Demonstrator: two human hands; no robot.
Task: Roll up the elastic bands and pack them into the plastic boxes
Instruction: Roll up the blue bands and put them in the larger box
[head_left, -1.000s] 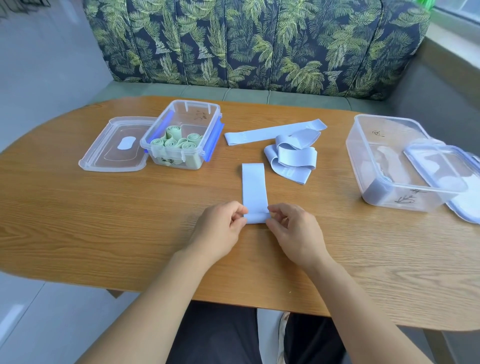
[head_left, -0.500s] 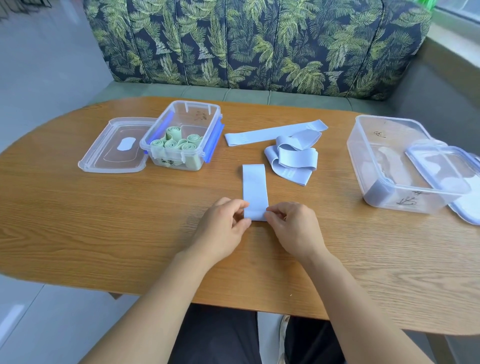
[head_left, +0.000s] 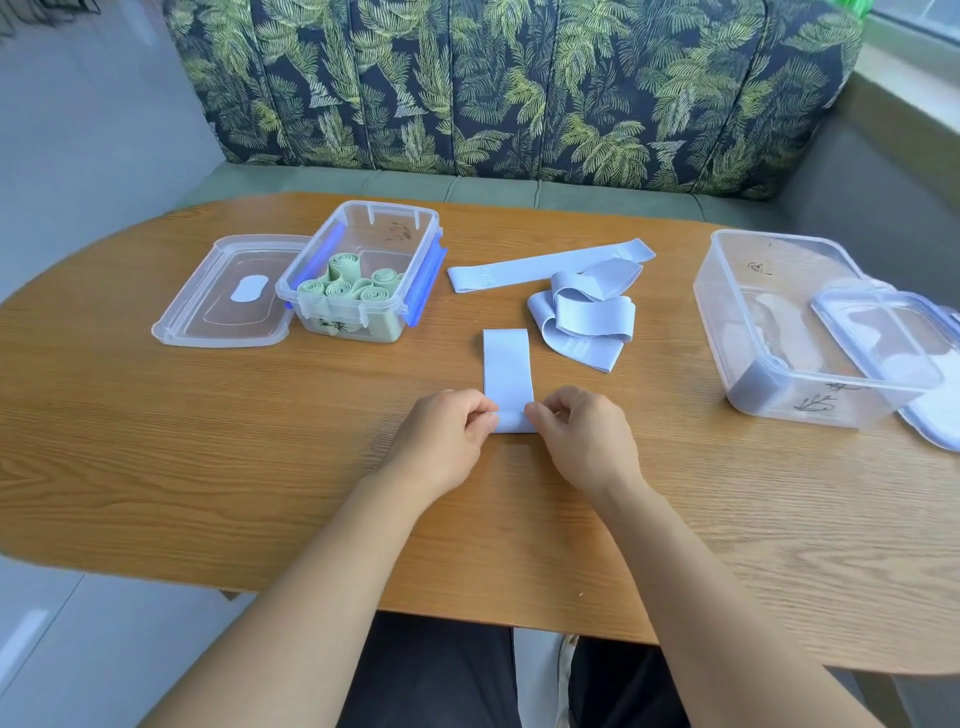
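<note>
A pale blue elastic band (head_left: 506, 371) lies flat on the wooden table (head_left: 208, 467), running away from me. My left hand (head_left: 447, 441) and my right hand (head_left: 584, 439) pinch its near end from either side, where a small roll has formed. Behind it a flat blue band (head_left: 545, 270) and a loose heap of blue bands (head_left: 587, 322) lie on the table. A small clear box (head_left: 363, 270) with blue clips at the left holds several rolled green bands. A larger clear box (head_left: 789, 322) stands at the right.
The small box's clear lid (head_left: 223, 296) lies to its left. Another clear lid (head_left: 893, 338) with blue trim leans on the large box's right side. A leaf-patterned sofa back (head_left: 519, 88) stands behind the table. The table's near edge runs over my lap.
The near end of the blue band has rolled a little farther from me, so the flat part is shorter. Both hands moved slightly forward with it.
</note>
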